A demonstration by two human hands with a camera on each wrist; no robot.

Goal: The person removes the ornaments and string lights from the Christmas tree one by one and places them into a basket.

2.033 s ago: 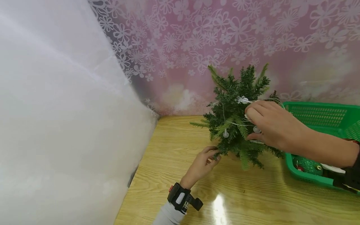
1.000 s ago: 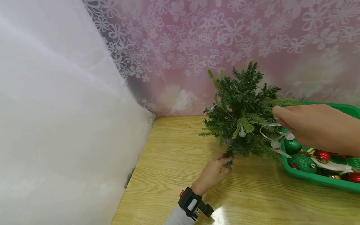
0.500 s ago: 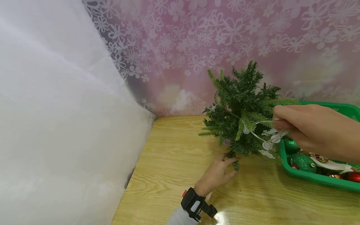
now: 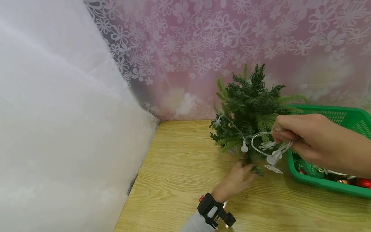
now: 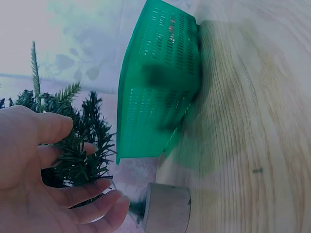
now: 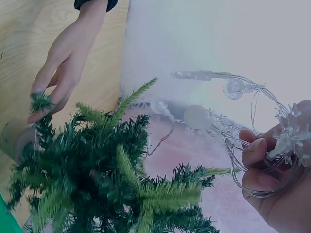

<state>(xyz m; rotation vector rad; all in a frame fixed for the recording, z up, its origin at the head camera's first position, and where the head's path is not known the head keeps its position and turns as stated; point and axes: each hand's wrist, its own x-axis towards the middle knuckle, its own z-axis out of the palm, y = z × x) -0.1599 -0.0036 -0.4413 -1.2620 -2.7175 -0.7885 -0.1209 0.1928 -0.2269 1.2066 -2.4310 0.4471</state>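
**Small tree, light string and a crowded corner**

While the small artificial tree (image 4: 249, 106) stands upright on the wooden table (image 4: 179, 180) near the back corner, the person's left hand (image 4: 236, 180) reaches in at its foot, fingers loosely curled about the lowest sprigs; the right wrist view shows the fingertips pinching one green sprig just above the tree's round base (image 6: 14, 141). The right hand (image 4: 307, 138) is held at the tree's right side, its fingers curled round a bunched string of clear lights (image 4: 269, 151), with loops of thin wire and several star and ball bulbs hanging below the fingers. From that bunch the string runs left across the front branches, one round bulb (image 4: 244, 148) dangling low and a star bulb (image 4: 216, 122) sitting at the tree's left edge.

Just right of the tree, partly behind the right forearm, lies a green plastic basket (image 4: 342, 117) with slotted walls; red and green baubles (image 4: 307, 167) show in its near end below the wrist. A pink backdrop with white flower shapes (image 4: 217, 42) rises behind the table, and a white translucent sheet (image 4: 58, 129) closes off the left side, meeting the table edge. A black wrist-worn camera strap (image 4: 215, 214) sits on the left wrist above a grey sleeve (image 4: 197, 225).
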